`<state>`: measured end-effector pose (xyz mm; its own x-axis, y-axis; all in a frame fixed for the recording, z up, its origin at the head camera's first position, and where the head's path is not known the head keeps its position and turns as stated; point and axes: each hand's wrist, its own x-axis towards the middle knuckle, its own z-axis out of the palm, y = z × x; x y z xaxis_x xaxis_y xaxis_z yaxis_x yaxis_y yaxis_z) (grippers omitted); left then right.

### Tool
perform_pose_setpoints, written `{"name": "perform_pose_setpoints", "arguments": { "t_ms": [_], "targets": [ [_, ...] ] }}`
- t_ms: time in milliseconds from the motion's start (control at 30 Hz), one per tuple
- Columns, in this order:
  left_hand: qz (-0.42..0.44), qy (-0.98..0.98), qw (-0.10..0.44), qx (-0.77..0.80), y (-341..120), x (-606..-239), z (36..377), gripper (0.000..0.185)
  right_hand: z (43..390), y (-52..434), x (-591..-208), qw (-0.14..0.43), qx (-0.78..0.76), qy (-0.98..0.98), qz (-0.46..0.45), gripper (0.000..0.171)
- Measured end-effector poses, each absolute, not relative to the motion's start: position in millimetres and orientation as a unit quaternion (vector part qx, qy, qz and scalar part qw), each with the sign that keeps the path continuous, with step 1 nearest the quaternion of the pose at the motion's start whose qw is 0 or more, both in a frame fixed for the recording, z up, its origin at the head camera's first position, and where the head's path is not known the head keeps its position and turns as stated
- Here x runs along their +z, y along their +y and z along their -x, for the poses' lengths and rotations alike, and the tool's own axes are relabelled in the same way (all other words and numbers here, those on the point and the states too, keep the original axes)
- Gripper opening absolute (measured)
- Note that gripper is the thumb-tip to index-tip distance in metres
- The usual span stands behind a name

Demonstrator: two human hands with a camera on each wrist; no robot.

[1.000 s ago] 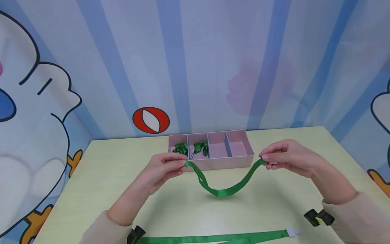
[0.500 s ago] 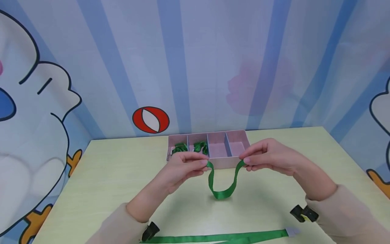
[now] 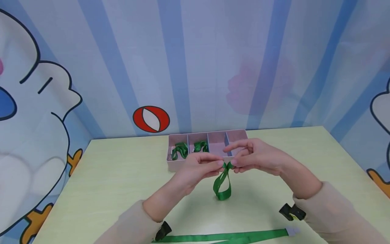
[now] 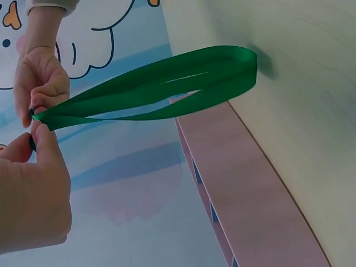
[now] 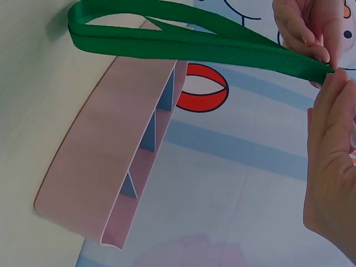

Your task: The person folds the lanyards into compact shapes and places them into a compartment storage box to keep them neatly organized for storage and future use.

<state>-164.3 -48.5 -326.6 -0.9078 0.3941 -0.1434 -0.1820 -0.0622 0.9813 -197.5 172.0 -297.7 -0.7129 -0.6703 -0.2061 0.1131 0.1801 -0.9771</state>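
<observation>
My left hand (image 3: pixel 198 173) and right hand (image 3: pixel 262 157) meet in front of the box, each pinching the folded green lanyard (image 3: pixel 223 195) between thumb and fingertips. Its middle hangs below as a narrow teardrop loop above the table. Both wrist views show the doubled band (image 4: pixel 222 58) of this loop, with the pinched ends together at the fingertips. The index finger of the right hand extends over the left fingertips in the head view. A second green lanyard (image 3: pixel 198 238) lies flat along the near edge, a pale clip (image 3: pixel 292 231) at its right end.
A pink divided box (image 3: pixel 175 166) stands behind the hands at the back of the table (image 3: pixel 122 183). Its two left compartments hold bundled green lanyards (image 3: pixel 180 149), and blue dividers separate the sections. A blue striped backdrop (image 3: pixel 210 67) rises behind the table.
Both hands have come together, the left moving right and the right moving left. The lanyard has gone from a wide sagging curve to a narrow hanging loop.
</observation>
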Motion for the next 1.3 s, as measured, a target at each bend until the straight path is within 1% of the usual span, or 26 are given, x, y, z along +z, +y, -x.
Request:
{"name": "perform_pose_setpoints", "arguments": {
  "t_ms": [267,367,467,600,733,867,967,1133,1200,1300],
  "targets": [
    [-0.103,0.666,0.206,0.709,-43,-327,163,0.026,195,167,-294,0.334,-0.631,0.68,0.169,0.045],
    [-0.114,0.676,0.204,0.699,-44,-328,162,0.028,195,169,-293,0.346,-0.642,0.665,0.161,0.048],
    [-0.12,0.687,0.2,0.688,-44,-327,160,0.03,196,170,-296,0.355,-0.643,0.657,0.173,0.055],
    [-0.108,0.689,0.187,0.692,-41,-326,157,0.03,198,170,-300,0.346,-0.64,0.66,0.187,0.059],
    [-0.087,0.689,0.165,0.701,-36,-326,156,0.028,199,166,-302,0.324,-0.647,0.666,0.184,0.054],
    [-0.078,0.68,0.15,0.714,-35,-326,157,0.028,199,161,-304,0.303,-0.667,0.658,0.173,0.037],
    [-0.073,0.661,0.143,0.733,-35,-326,159,0.031,198,159,-309,0.267,-0.667,0.674,0.175,0.027],
    [-0.064,0.638,0.127,0.757,-37,-322,161,0.031,197,163,-332,0.172,-0.639,0.722,0.202,0.027],
    [-0.061,0.632,0.122,0.763,-38,-319,162,0.029,196,165,-344,0.153,-0.634,0.726,0.221,0.028],
    [-0.047,0.625,0.116,0.771,-40,-315,163,0.028,195,165,-359,0.145,-0.629,0.721,0.25,0.032]
  ]
}}
